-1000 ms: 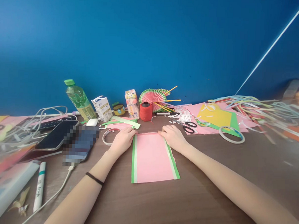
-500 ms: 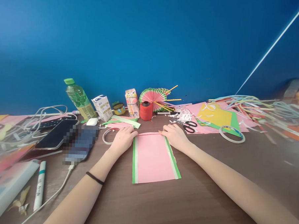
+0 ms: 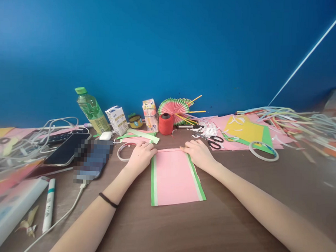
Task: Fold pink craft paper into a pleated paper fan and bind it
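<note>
A pink paper sheet [image 3: 175,176] with green and white strips down both long sides lies flat on the brown table [image 3: 236,225]. My left hand [image 3: 140,156] pinches its far left corner, fingers curled. My right hand [image 3: 198,152] pinches the far right corner the same way. The far edge of the sheet looks folded over into a narrow band between the two hands.
Behind the sheet stand a red thread spool [image 3: 166,123], a pink paper fan [image 3: 174,107], two small cartons and a green bottle [image 3: 91,112]. Scissors [image 3: 213,141], a tape ring [image 3: 263,151] and coloured paper lie right. Phones [image 3: 92,160], cables and a marker [image 3: 49,205] lie left.
The view has shifted slightly, so everything sits a little further right. Both hands stay on the sheet's far corners and the sheet keeps its place.
</note>
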### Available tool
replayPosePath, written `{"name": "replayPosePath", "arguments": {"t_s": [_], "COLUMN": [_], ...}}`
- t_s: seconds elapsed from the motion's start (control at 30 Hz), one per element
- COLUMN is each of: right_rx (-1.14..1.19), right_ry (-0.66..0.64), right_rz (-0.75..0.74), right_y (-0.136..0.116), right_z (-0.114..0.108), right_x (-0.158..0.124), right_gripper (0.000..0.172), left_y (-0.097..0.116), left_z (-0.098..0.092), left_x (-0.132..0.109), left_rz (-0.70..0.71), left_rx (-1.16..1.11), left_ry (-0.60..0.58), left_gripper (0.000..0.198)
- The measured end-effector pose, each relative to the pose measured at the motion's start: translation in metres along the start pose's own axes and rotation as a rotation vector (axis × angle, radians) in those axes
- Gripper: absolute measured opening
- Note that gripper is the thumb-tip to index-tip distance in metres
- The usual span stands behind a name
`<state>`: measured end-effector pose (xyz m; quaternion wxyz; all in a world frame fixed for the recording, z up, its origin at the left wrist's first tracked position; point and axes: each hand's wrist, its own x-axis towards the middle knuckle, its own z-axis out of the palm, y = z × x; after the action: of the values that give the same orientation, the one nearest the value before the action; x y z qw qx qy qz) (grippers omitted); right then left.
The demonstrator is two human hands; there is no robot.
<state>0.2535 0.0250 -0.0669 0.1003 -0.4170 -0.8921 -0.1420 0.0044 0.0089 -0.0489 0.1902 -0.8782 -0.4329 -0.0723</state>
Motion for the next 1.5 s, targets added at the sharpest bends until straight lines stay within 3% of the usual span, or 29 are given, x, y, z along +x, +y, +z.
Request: {"name": "replayPosePath", "arguments": {"t_s": [0.27,0.6,0.73,0.9,1.5], "right_rx": [0.007,0.064,0.065,0.068,0.200], "right_ry": [-0.014,0.113,0.123,0.120,0.142], "right_rz": [0.051,0.135,0.139,0.079,-0.067], "right_y": [-0.006,-0.014,-0.016,-0.014,-0.017], "right_z": [-0.003,0.002,0.002,-0.001,-0.003], "right_x": [-0.001,-0.003,-0.004,-0.005,0.002], "right_gripper": [0.034,0.029,0.032,0.037,0.028], "left_y": [0.000,0.007,0.010,0.011,0.023], "left_z": [-0.003,-0.001,0.000,0.002,0.004], "left_x": [-0.004,-0.005,-0.005,-0.003,0.003], "left_rz": [-0.037,-0.163,-0.116,-0.034,-0.003], "left_rx": [-0.023,-0.094,-0.075,-0.062,-0.142], "left_ry": [-0.034,0.007,0.029,0.042,-0.001], "left_gripper": [0.032,0.021,0.028,0.033,0.037]}}
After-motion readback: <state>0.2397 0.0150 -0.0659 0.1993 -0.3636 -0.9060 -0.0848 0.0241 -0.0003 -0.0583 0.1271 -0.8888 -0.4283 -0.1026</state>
